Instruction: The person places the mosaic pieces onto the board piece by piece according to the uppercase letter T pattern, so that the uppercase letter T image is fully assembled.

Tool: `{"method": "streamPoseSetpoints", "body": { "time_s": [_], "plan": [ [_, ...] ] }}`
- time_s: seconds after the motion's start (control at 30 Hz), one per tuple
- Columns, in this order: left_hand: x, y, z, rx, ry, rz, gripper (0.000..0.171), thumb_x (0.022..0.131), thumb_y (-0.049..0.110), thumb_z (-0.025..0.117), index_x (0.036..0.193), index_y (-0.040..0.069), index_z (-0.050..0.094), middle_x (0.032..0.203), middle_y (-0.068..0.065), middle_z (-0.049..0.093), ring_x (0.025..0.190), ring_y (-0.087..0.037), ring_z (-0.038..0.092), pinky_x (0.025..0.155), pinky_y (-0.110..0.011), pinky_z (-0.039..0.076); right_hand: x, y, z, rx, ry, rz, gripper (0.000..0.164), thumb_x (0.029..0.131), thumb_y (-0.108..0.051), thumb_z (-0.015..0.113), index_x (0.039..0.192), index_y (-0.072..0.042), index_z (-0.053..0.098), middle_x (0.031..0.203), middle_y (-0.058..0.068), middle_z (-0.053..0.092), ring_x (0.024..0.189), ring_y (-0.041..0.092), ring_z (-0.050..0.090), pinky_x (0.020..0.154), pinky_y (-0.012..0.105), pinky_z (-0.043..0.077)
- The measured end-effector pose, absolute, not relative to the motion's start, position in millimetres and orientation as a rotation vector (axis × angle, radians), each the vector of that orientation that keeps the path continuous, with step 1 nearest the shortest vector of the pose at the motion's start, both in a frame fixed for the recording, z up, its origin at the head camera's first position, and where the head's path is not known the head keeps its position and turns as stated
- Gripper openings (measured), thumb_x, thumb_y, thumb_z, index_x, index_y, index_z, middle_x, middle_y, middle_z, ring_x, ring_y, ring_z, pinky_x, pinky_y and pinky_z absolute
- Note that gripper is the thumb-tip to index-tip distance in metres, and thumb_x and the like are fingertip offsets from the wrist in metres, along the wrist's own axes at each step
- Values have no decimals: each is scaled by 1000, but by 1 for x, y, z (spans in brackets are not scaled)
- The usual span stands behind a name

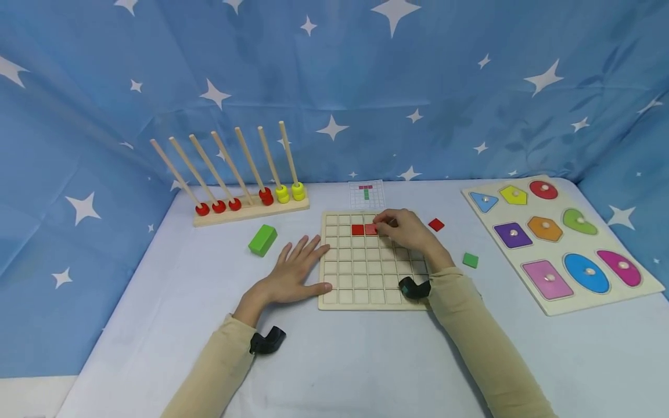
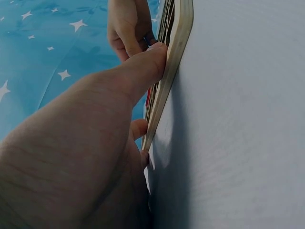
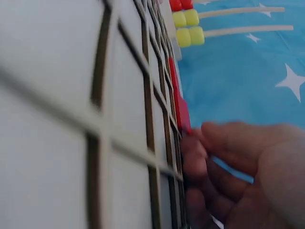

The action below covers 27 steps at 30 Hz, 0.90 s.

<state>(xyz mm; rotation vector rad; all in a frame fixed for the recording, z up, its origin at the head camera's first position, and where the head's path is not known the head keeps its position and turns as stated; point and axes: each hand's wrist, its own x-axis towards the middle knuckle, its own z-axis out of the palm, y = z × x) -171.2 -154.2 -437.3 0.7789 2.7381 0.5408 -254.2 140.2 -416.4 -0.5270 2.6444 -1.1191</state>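
A wooden grid board (image 1: 345, 281) lies on the table. In one of its upper cells sits a red square tile (image 1: 358, 230). Directly right of it, my right hand (image 1: 405, 232) pinches a second red square tile (image 1: 370, 229) by its right side, low over the grid. In the right wrist view, thumb and fingers meet at the near end of this red tile (image 3: 182, 110). My left hand (image 1: 292, 276) lies with fingers spread at the board's left edge, its thumb and fingertips touching the rim, as the left wrist view also shows.
Right of the board lie a loose red tile (image 1: 436, 224) and a green tile (image 1: 470, 260). A pattern card (image 1: 367, 201) lies behind it. Leftward are a green block (image 1: 263, 240) and a pegged bead stand (image 1: 251, 209). A knobbed shape puzzle (image 1: 528, 247) is far right.
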Motion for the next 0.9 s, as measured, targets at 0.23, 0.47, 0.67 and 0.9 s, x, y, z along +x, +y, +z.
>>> {"method": "streamPoseSetpoints", "body": {
  "time_s": [0.23, 0.47, 0.67, 0.9],
  "plan": [
    [-171, -153, -438, 778, 2736, 550, 83, 89, 61, 49, 153, 24, 13, 161, -3, 0, 148, -26, -7, 116, -55, -3, -252, 156, -411, -586, 2538, -1181, 33, 98, -25, 52, 125, -8, 58, 118, 12, 62, 103, 25, 61, 90, 42, 48],
    [-169, -154, -437, 785, 2738, 548, 83, 89, 60, 49, 153, 23, 13, 161, -4, 1, 148, -27, -6, 115, -55, -3, -253, 166, -412, -577, 2575, -1204, 30, 98, -27, 52, 121, -9, 60, 116, 13, 62, 93, 25, 63, 80, 37, 49],
    [-168, -153, -438, 777, 2737, 560, 83, 89, 61, 49, 153, 22, 14, 161, -4, 1, 148, -28, -5, 115, -56, -3, -253, 180, -412, -576, 2623, -1196, 30, 98, -24, 52, 120, -6, 59, 113, 15, 62, 92, 27, 62, 79, 37, 48],
    [-169, -154, -439, 773, 2743, 554, 83, 89, 62, 49, 153, 23, 14, 161, -4, 1, 148, -27, -6, 115, -56, -3, -255, 206, -411, -451, 2714, -1172, 28, 98, -22, 51, 118, -5, 60, 106, 16, 63, 89, 27, 61, 74, 33, 46]
  ]
}}
